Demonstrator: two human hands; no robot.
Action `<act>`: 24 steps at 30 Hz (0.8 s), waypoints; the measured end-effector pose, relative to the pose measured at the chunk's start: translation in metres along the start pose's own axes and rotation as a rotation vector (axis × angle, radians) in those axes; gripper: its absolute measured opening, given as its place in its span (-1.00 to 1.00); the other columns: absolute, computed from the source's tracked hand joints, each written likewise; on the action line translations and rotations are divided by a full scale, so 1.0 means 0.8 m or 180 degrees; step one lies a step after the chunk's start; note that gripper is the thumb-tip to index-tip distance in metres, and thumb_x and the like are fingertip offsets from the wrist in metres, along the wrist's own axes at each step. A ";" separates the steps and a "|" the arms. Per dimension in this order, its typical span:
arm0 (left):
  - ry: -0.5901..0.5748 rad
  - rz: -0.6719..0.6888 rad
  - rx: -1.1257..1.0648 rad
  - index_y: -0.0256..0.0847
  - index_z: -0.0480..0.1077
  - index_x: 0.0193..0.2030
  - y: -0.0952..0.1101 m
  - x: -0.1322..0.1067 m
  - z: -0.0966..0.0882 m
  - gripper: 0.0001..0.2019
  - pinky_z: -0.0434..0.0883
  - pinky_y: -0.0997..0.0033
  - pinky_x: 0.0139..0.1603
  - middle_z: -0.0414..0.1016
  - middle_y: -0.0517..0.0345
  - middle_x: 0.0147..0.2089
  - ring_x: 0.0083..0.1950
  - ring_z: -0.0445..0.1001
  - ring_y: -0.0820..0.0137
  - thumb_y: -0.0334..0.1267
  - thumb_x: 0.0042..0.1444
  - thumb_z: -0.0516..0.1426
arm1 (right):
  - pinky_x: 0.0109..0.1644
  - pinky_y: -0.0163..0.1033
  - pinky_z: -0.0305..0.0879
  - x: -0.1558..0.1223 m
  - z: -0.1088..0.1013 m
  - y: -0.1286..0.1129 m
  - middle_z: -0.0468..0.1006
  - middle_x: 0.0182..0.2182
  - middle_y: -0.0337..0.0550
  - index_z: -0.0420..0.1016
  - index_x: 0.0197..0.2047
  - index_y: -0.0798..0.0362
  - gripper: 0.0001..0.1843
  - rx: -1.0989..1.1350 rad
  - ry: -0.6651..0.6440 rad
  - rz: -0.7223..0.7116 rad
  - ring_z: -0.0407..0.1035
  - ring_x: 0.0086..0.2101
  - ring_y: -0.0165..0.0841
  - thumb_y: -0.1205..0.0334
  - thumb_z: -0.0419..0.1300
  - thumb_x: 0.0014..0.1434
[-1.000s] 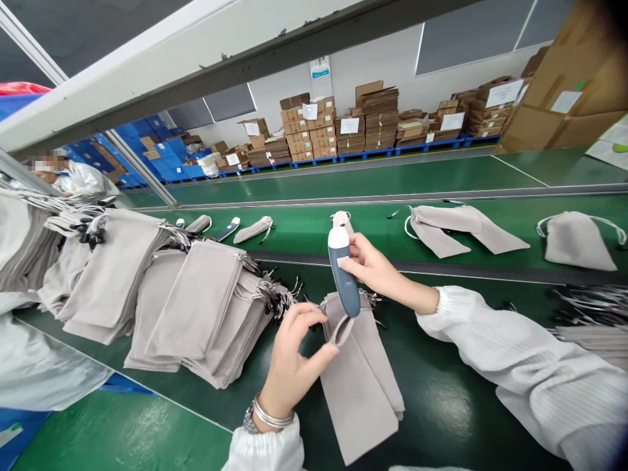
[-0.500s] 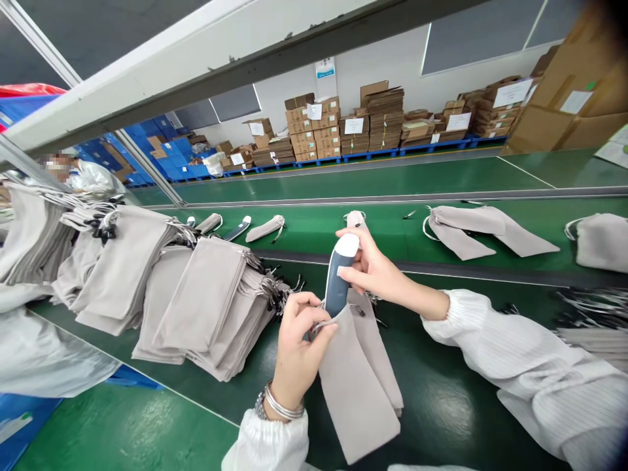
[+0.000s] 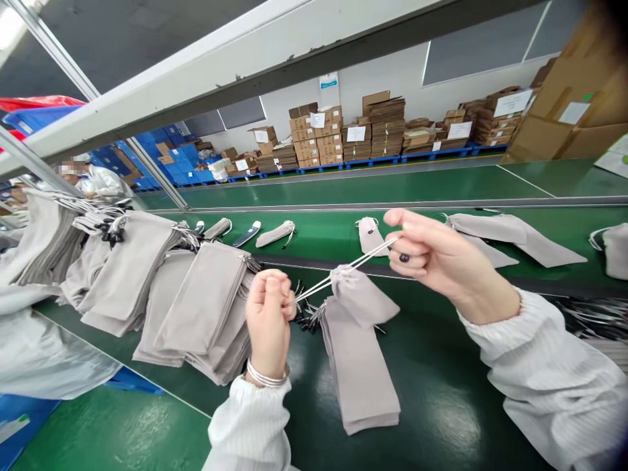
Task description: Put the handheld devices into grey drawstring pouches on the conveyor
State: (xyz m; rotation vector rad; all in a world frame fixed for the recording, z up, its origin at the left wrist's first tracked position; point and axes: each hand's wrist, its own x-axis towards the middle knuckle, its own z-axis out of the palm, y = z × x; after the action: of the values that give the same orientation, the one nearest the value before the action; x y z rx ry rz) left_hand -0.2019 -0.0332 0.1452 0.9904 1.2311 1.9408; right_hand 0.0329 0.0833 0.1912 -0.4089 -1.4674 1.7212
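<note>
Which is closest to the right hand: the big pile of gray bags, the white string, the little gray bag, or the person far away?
In the head view, from the right hand:
1. White string: pinched in its fingers.
2. Little gray bag: just below and left.
3. Big pile of gray bags: farther left.
4. Person: far left, at the back.

The drawstring pouch (image 3: 360, 296) is matt, soft-napped cloth, and its thin cord (image 3: 348, 269) looks smooth and faintly shiny. Beneath the pouch, the green table (image 3: 432, 418) is smooth and glossy; far beyond the pouch, the cardboard cartons (image 3: 579, 111) are matt brown.
</note>
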 end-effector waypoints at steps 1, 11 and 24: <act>-0.0193 0.0005 0.0153 -0.13 0.34 -0.18 -0.006 -0.002 0.005 -0.78 -0.01 0.63 -0.61 0.17 0.29 -0.40 -0.56 0.01 0.60 -0.04 0.25 0.15 | -0.63 -0.37 -0.16 0.001 -0.003 -0.005 -0.14 -0.59 -0.44 0.33 -0.20 -0.07 -0.83 -0.0050 0.0166 -0.0135 -0.26 -0.65 -0.52 0.06 0.19 0.24; -0.2320 0.0777 0.2836 -0.15 0.42 -0.14 -0.083 -0.058 0.028 -0.87 0.37 0.37 -0.21 0.45 0.12 -0.11 -0.27 0.41 0.40 -0.40 0.24 0.07 | -0.24 -0.20 0.39 0.051 -0.086 0.011 0.37 -0.46 -0.29 0.31 -0.04 -0.06 -0.76 -0.2012 0.2191 -0.2117 0.27 -0.51 -0.41 0.30 0.16 0.21; -0.2760 0.1820 0.3347 -0.05 0.46 -0.13 -0.116 -0.033 0.007 -0.81 0.49 0.52 -0.32 0.52 0.16 -0.07 -0.18 0.59 0.37 -0.17 0.34 0.02 | -0.32 -0.37 0.18 0.057 -0.025 0.045 0.56 -0.13 -0.26 0.19 0.26 0.00 -0.56 -0.3288 -0.0125 -0.0781 0.39 -0.39 -0.47 0.23 0.10 0.34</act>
State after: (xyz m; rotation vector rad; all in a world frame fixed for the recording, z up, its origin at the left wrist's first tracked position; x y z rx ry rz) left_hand -0.1729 -0.0182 0.0540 2.5689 1.4539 0.7753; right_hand 0.0057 0.1315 0.1643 -0.6775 -2.2505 0.6692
